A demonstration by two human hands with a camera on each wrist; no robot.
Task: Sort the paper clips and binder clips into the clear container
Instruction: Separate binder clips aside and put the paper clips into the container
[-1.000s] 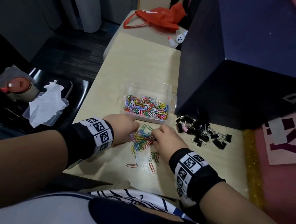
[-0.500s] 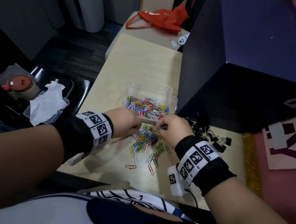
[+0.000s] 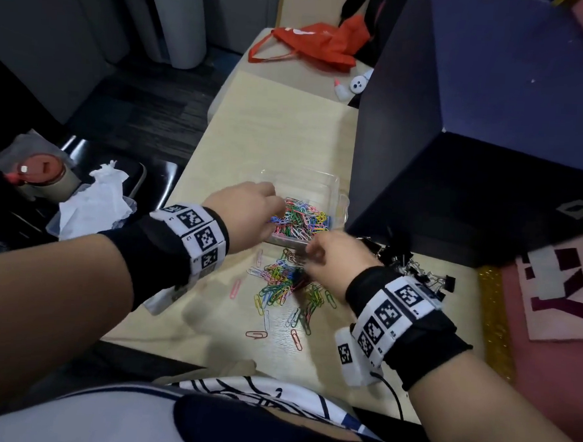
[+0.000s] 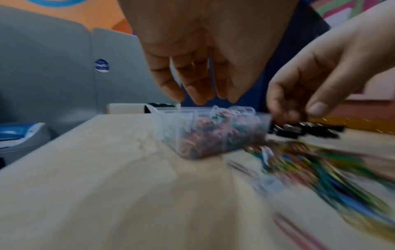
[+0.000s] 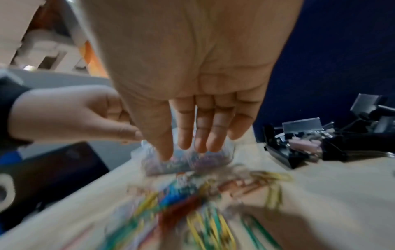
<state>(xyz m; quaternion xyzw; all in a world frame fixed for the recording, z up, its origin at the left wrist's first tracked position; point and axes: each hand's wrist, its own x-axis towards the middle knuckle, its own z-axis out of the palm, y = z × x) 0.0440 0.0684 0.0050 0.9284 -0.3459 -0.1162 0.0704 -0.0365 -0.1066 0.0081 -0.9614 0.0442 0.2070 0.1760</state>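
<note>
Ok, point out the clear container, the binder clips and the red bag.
clear container [image 3: 333, 185]: head view, far right rim corner.
binder clips [image 3: 398, 258]: head view, middle of the black pile.
red bag [image 3: 323, 41]: head view, crumpled body.

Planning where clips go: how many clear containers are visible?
2: clear container on the table, holding paper clips; clear tub left of it, holding tissue. Others may be hidden.
</note>
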